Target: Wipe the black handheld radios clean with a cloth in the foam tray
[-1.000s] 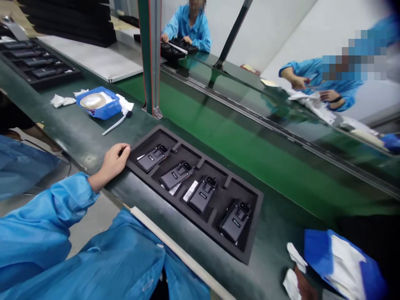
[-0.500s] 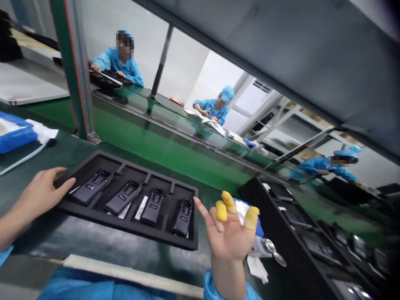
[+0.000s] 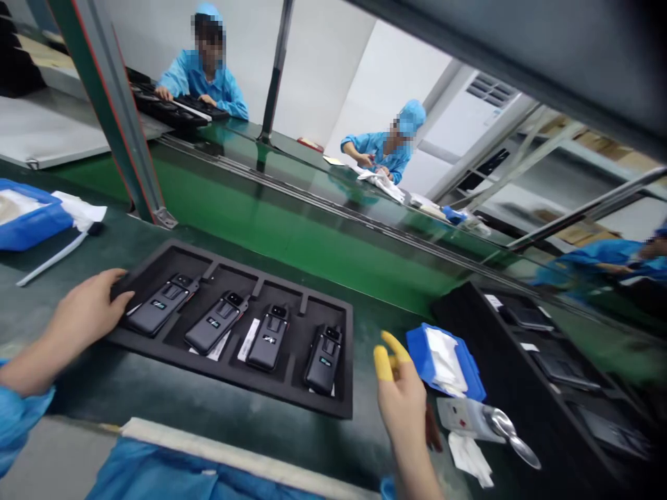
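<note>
A black foam tray (image 3: pixel 333 410) lies on the bench in front of me, divided into slots. Several black handheld devices (image 3: pixel 213 322), which look like two-way radios, rest in the slots, each with a small bright marking on its face. White paper slips (image 3: pixel 249 339) peek out from under them. My left hand (image 3: pixel 86 312) grips the tray's left edge between thumb and fingers. Right of the tray, apart from it, my right hand (image 3: pixel 399 385) is raised with nothing in it. Yellow finger cots cover at least two of its fingers, which stand apart.
On the right are a blue box (image 3: pixel 472 361) of white tissue, a clear packet (image 3: pixel 463 417), a shiny metal piece (image 3: pixel 513 434) and stacked black trays (image 3: pixel 500 361). Another blue box (image 3: pixel 31 232) sits left. A frame post (image 3: pixel 107 104) rises beyond; co-workers in blue sit across.
My right hand has turned from palm up to back of hand showing, away from the tray's right edge. My left hand stays at the tray's left edge. The view has shifted.
</note>
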Demonstrator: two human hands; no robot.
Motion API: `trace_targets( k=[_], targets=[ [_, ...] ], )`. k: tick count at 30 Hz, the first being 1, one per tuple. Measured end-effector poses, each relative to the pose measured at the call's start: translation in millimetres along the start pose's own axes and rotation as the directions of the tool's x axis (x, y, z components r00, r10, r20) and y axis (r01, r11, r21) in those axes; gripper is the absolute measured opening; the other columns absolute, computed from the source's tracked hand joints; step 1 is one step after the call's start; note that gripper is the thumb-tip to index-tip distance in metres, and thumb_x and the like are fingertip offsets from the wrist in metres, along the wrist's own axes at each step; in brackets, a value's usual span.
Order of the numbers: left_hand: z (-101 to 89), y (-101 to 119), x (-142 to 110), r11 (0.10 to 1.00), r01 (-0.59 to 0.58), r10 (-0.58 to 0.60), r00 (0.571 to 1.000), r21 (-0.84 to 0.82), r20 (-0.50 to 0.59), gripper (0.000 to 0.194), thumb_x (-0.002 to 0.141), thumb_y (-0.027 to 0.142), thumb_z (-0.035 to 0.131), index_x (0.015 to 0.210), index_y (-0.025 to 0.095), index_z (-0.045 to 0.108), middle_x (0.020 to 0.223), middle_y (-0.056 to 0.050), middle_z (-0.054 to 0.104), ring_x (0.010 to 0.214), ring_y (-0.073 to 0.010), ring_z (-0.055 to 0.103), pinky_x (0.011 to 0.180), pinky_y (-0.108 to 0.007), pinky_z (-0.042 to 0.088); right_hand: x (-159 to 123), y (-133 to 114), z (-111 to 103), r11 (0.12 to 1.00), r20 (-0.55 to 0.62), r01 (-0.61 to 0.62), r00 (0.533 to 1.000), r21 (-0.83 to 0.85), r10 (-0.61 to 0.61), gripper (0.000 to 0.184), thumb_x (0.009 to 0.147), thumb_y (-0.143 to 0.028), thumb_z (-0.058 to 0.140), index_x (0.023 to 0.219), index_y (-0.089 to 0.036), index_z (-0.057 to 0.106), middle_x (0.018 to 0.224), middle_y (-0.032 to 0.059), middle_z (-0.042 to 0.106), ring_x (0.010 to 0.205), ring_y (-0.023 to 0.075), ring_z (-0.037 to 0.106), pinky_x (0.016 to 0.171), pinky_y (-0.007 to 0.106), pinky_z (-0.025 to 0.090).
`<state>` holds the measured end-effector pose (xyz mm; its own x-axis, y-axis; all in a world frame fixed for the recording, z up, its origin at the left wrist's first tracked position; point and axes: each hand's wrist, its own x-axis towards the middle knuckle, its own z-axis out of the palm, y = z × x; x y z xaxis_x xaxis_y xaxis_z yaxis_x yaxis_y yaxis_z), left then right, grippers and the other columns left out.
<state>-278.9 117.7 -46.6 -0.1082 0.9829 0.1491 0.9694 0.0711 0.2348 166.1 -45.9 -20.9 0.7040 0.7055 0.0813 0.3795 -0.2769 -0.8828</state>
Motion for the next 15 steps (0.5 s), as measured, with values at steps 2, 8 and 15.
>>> trace_targets(
  k=[2,8,15],
  targets=[
    [-0.2,3,-1,0.999,0.008,-0.009,1.0,-0.051,-0.019,0.065,0.072,0.054,0.032,0.118,0.015,0.055,0.107,-0.013,0.065,0.104,-0.0353,0.059,0.081,-0.04,0.041,-3,26,-1,0.948,0.107,-0.066,0.989,-0.311,0.104,0.068,0.073,-0.062,0.047,0.115,-0.012,0.061,0.074,0.0058,0.066,0.066,0.0205,0.058,0.066,0.033,0.044],
    [-2.4,4,10,0.999,-0.004,0.002,0.999,-0.051,-0.039,0.053,0.076,0.04,0.039,0.119,0.011,0.053,0.109,-0.014,0.065,0.104,-0.0345,0.06,0.086,-0.041,0.042,-13,50,27,0.928,0.422,0.008,0.892,-0.372,0.161,0.063,0.081,-0.061,0.029,0.106,-0.014,0.062,0.11,0.0156,0.066,0.106,0.0294,0.061,0.083,0.036,0.046],
    [-8.5,1,19,0.999,-0.029,0.029,0.999,-0.025,-0.034,0.04,0.082,0.03,0.05,0.116,0.011,0.054,0.106,-0.01,0.066,0.101,-0.0274,0.06,0.089,-0.036,0.044,4,-7,11,0.683,0.345,0.233,0.938,-0.692,0.029,0.058,0.08,-0.055,0.034,0.103,-0.011,0.063,0.087,0.0195,0.068,0.07,0.0297,0.064,0.059,0.038,0.043]
  ],
)
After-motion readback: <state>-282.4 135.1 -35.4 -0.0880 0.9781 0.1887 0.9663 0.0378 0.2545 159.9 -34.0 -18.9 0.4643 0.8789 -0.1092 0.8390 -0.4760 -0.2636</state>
